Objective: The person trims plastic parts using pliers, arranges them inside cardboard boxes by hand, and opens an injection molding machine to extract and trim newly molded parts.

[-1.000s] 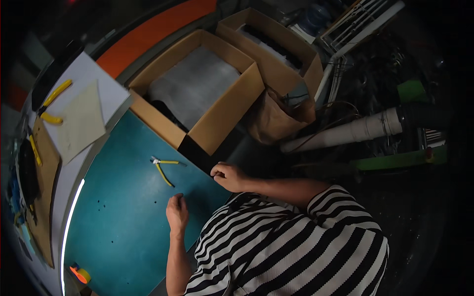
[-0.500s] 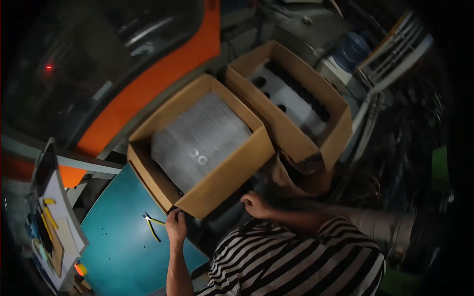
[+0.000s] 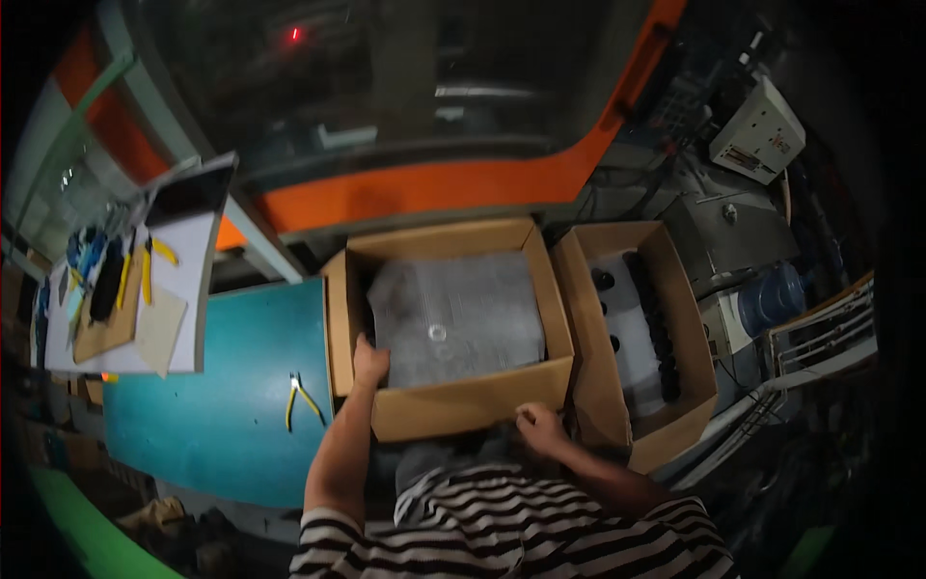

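A cardboard box (image 3: 473,409) stands in front of me, holding a grey, translucent plastic sheet (image 3: 463,299) with a small pale ring (image 3: 437,333) on it. At the box's near left corner is my left hand (image 3: 370,365), reaching over the edge beside the sheet. Its thumb and forefinger look apart; the other fingers are hidden. My right hand (image 3: 542,428) is closed just outside the box's near right corner. Whether anything small is in its curled fingers I cannot make out. Yellow-handled cutting pliers (image 3: 302,400) lie spread on the green table (image 3: 222,425) to the left.
A second open box (image 3: 588,386) at the right holds a white sheet with several black round parts (image 3: 651,318). A white shelf (image 3: 193,328) with tools overhangs the table. Behind the boxes runs a machine's orange frame (image 3: 424,188); a blue water bottle (image 3: 772,296) is farther right.
My view has turned, so the boxes now sit straighter and lower. My left hand has moved from the box's outer corner by the pliers over its edge. The right hand stays closed.
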